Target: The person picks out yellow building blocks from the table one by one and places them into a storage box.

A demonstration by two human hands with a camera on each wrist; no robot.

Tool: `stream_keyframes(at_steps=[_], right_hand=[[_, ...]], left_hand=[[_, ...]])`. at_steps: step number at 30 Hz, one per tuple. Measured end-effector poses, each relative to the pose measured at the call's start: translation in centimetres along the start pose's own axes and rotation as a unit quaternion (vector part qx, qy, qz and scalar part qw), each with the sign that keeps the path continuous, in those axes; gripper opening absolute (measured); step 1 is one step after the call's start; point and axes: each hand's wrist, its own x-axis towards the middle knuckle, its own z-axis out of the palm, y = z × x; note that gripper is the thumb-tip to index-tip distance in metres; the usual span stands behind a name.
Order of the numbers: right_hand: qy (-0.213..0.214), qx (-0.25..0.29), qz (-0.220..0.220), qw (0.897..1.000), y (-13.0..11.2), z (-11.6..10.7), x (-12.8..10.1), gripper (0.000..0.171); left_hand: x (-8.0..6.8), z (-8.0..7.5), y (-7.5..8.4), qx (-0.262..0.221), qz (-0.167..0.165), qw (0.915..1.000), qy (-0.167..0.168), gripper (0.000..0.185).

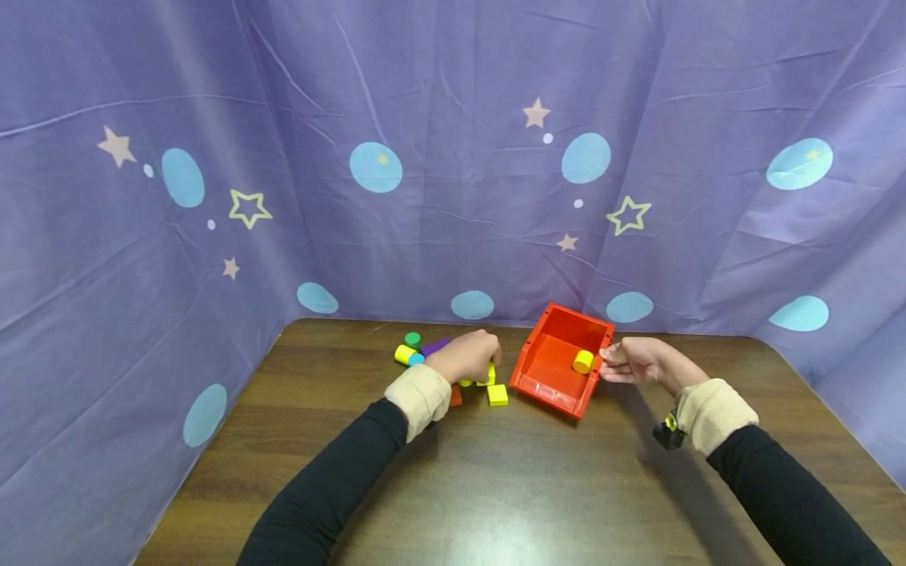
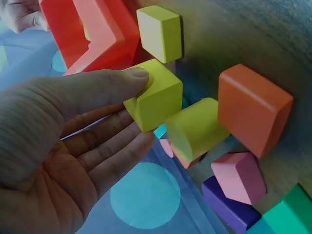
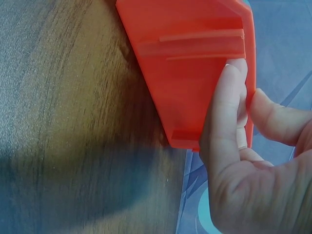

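Observation:
My left hand pinches a yellow block between thumb and fingers, over a group of coloured blocks. Close by it lie a yellow cylinder, an orange block and another yellow block. To the right is a red bin with a yellow cylinder inside. On the bin's right side, my right hand grips the rim, thumb on one face of the wall and fingers on the other. The left fingertips are partly hidden behind the held block in the left wrist view.
Further left are a green cylinder, a yellow cylinder, a blue piece and a purple block. A pink block lies among them. Behind the wooden table hangs a purple curtain.

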Motion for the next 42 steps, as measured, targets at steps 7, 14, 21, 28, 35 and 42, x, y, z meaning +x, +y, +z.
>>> stream_keyframes(at_steps=[7, 14, 21, 28, 35, 42], right_hand=[[0.003, 0.004, 0.004, 1.0, 0.0, -0.1, 0.1, 0.017], [0.001, -0.008, 0.008, 1.0, -0.2, -0.2, 0.3, 0.027], [-0.005, -0.02, 0.006, 1.0, -0.3, -0.3, 0.6, 0.031], [-0.005, -0.022, 0.009, 1.0, -0.5, -0.1, 0.8, 0.033], [-0.008, -0.026, 0.011, 1.0, -0.6, -0.1, 0.9, 0.034], [-0.006, -0.035, 0.012, 0.999, -0.6, -0.2, 1.0, 0.034]], left_hand=[[-0.4, -0.8, -0.1, 0.007, 0.008, 0.9999, 0.007, 0.011], [-0.8, -2.3, 0.3, -0.027, -0.004, 0.9996, 0.011, 0.023], [-0.8, -4.0, 0.7, -0.053, -0.005, 0.9985, 0.008, 0.03], [-0.5, -6.1, 1.7, -0.068, 0.0, 0.9974, 0.022, 0.033], [0.6, -7.9, 3.2, -0.074, 0.016, 0.9962, 0.042, 0.03], [2.1, -8.7, 4.7, -0.066, 0.036, 0.9957, 0.055, 0.027]])
